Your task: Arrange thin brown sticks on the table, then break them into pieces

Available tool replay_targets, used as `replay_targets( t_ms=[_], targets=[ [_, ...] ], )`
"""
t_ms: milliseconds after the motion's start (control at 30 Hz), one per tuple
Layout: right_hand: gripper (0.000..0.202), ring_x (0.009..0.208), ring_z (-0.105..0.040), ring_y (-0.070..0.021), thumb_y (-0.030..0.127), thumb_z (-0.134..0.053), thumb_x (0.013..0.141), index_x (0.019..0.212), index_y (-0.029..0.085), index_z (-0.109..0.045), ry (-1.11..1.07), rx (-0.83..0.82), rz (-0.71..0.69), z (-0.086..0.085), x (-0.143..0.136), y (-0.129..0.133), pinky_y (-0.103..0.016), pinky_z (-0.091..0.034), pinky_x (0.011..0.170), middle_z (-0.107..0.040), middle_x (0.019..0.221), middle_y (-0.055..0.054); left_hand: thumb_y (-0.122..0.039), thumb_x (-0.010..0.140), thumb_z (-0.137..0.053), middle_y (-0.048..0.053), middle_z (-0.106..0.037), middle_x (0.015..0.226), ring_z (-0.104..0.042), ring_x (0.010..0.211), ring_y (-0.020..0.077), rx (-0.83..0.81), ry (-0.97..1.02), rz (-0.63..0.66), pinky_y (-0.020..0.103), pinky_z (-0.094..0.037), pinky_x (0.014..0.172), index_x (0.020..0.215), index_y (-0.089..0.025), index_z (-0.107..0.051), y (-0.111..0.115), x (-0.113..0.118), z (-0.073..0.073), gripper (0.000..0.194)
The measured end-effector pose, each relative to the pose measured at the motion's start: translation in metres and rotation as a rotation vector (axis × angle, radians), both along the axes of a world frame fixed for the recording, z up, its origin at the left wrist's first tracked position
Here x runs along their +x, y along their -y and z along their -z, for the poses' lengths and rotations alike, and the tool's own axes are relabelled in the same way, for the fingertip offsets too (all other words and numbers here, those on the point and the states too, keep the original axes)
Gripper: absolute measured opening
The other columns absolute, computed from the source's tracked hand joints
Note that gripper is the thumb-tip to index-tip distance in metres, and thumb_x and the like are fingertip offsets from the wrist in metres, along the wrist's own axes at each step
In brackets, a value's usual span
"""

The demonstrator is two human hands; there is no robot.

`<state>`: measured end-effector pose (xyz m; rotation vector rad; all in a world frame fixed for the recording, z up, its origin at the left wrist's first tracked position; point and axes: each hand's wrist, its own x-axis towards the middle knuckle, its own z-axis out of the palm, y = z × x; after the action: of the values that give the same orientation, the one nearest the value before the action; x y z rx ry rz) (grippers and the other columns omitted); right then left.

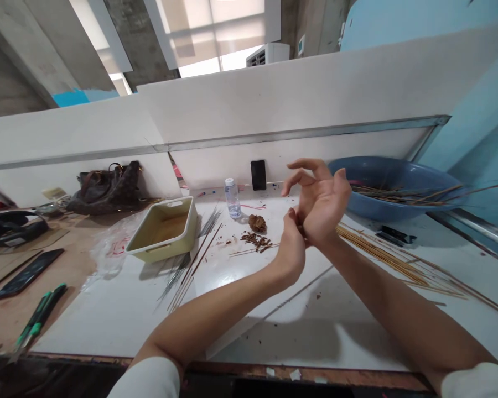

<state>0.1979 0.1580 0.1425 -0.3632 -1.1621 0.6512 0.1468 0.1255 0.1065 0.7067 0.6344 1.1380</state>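
My left hand [292, 247] is closed at the wrist of my right hand, its fingers mostly hidden behind that wrist. Raised above the white table, my right hand [320, 202] has its palm turned up and its fingers apart and slightly curled, with nothing in it. Beyond my left hand lie a brown lump [257, 223] and a small pile of short brown pieces [256, 241]. A clear bottle with a white cap [233, 199] stands behind them, and a black phone [258, 175] leans on the partition.
A yellow-green basin [161, 250] holds brownish liquid, with thin rods [201, 251] beside it. At right are a blue basin [390, 207] with sticks and a bundle of tan sticks [382, 255]. Green-handled pliers [41, 315], a bag [108, 190] and headphones [14, 226] lie left.
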Motion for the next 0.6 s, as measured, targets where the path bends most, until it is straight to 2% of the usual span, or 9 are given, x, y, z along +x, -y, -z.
replay_targets(
  t_ms=[67, 133, 233, 300, 367, 400, 467, 533, 600],
  targets=[
    [0.047, 0.070, -0.060, -0.0204, 0.060, -0.035, 0.109, 0.104, 0.029, -0.070, 0.065, 0.015, 0.138, 0.003, 0.009, -0.015, -0.040, -0.052, 0.078, -0.063, 0.081, 0.000, -0.043, 0.114, -0.022, 0.012, -0.075, 0.091, -0.075, 0.096, 0.0300, -0.138, -0.060, 0.186, 0.048, -0.062, 0.091, 0.107, -0.017, -0.068, -0.004, -0.004, 0.001, 0.054],
    [0.042, 0.071, -0.062, -0.0201, 0.056, -0.039, 0.111, 0.109, 0.029, -0.071, 0.218, -0.004, 0.207, 0.001, 0.019, -0.023, -0.039, -0.052, 0.082, -0.063, 0.075, 0.002, -0.037, 0.112, -0.024, 0.017, -0.074, 0.092, -0.074, 0.087, 0.0294, -0.258, -0.035, 0.310, 0.048, -0.064, 0.085, 0.103, -0.014, -0.067, -0.008, -0.006, -0.001, 0.050],
    [0.035, 0.072, -0.065, -0.0192, 0.057, -0.051, 0.110, 0.113, 0.028, -0.070, 0.443, -0.042, 0.141, -0.016, 0.032, -0.021, -0.037, -0.052, 0.081, -0.066, 0.071, 0.004, -0.025, 0.109, -0.032, 0.018, -0.070, 0.096, -0.074, 0.085, 0.0258, -0.343, 0.035, 0.337, 0.043, -0.066, 0.081, 0.102, -0.013, -0.065, -0.012, -0.008, -0.003, 0.036],
    [0.036, 0.073, -0.068, -0.0186, 0.058, -0.054, 0.109, 0.113, 0.026, -0.070, 0.524, -0.041, 0.080, -0.028, 0.041, -0.013, -0.035, -0.052, 0.080, -0.068, 0.073, 0.004, -0.021, 0.105, -0.041, 0.014, -0.066, 0.092, -0.070, 0.076, 0.0210, -0.344, -0.008, 0.323, 0.036, -0.065, 0.073, 0.099, -0.014, -0.062, -0.014, -0.009, -0.002, 0.023],
    [0.037, 0.077, -0.069, -0.0188, 0.056, -0.051, 0.111, 0.116, 0.026, -0.070, 0.591, -0.035, 0.093, -0.033, 0.050, -0.006, -0.034, -0.052, 0.080, -0.071, 0.076, 0.003, -0.016, 0.099, -0.053, 0.010, -0.062, 0.087, -0.065, 0.069, 0.0174, -0.321, -0.085, 0.332, 0.030, -0.061, 0.064, 0.095, -0.014, -0.061, -0.014, -0.016, 0.003, 0.009],
    [0.036, 0.078, -0.069, -0.0190, 0.054, -0.050, 0.112, 0.118, 0.025, -0.070, 0.636, -0.035, 0.122, -0.030, 0.055, -0.003, -0.034, -0.051, 0.081, -0.071, 0.078, 0.002, -0.013, 0.095, -0.058, 0.010, -0.062, 0.086, -0.065, 0.068, 0.0169, -0.299, -0.117, 0.340, 0.029, -0.060, 0.062, 0.095, -0.014, -0.061, -0.013, -0.021, 0.005, 0.003],
    [0.034, 0.080, -0.069, -0.0197, 0.050, -0.048, 0.112, 0.121, 0.025, -0.070, 0.764, -0.054, 0.199, -0.013, 0.066, -0.003, -0.034, -0.051, 0.080, -0.073, 0.082, 0.001, -0.003, 0.085, -0.065, 0.010, -0.065, 0.091, -0.067, 0.073, 0.0163, -0.225, -0.174, 0.334, 0.026, -0.057, 0.064, 0.100, -0.013, -0.062, -0.011, -0.039, 0.010, 0.019],
    [0.032, 0.084, -0.069, -0.0213, 0.045, -0.051, 0.110, 0.125, 0.023, -0.070, 0.966, -0.108, 0.279, 0.015, 0.079, -0.006, -0.035, -0.051, 0.078, -0.076, 0.092, -0.002, 0.007, 0.075, -0.070, 0.007, -0.067, 0.099, -0.068, 0.078, 0.0138, -0.109, -0.221, 0.289, 0.023, -0.053, 0.067, 0.111, -0.017, -0.062, -0.010, -0.063, 0.016, 0.043],
    [0.032, 0.097, -0.070, -0.0246, 0.039, -0.051, 0.108, 0.126, 0.021, -0.070, 1.161, -0.189, 0.361, 0.048, 0.090, -0.011, -0.037, -0.053, 0.083, -0.078, 0.107, -0.008, 0.002, 0.079, -0.075, 0.003, -0.069, 0.102, -0.066, 0.078, 0.0116, 0.028, -0.268, 0.236, 0.023, -0.049, 0.068, 0.116, -0.022, -0.060, -0.012, -0.091, 0.024, 0.047]
  ],
)
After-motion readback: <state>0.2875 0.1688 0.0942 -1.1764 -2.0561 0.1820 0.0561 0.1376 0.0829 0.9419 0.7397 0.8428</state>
